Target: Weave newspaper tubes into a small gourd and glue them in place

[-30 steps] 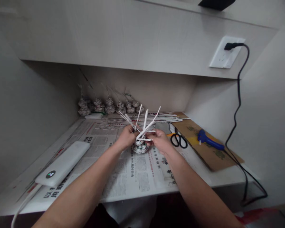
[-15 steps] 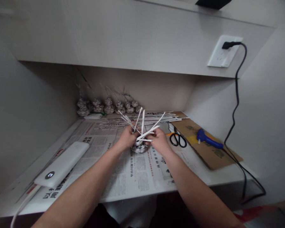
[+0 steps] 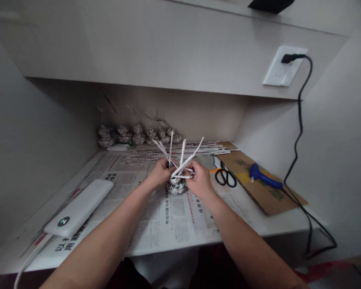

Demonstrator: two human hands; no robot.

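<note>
A small round piece woven from rolled newspaper (image 3: 177, 187) sits on the newspaper-covered desk between my hands. Several white paper sticks (image 3: 183, 151) fan up and outward from its top. My left hand (image 3: 161, 172) is closed on the sticks at the left side of the weave. On the right, my right hand (image 3: 199, 179) pinches the sticks near the rim, with fingertips partly hidden behind them. Behind both hands lies a spread of loose paper sticks (image 3: 195, 150).
Several woven gourd shapes (image 3: 138, 134) line the back left. Black-handled scissors (image 3: 225, 177) lie right of my hands. A blue glue gun (image 3: 265, 176) rests on cardboard (image 3: 270, 202), its cord running to a wall socket (image 3: 285, 66). A white power bank (image 3: 81, 208) lies left on newspaper (image 3: 150, 233).
The paper sticks have shifted: one on the left stands more upright, and those on the right have swung upward and inward. My right hand has turned slightly; the woven base stays in place.
</note>
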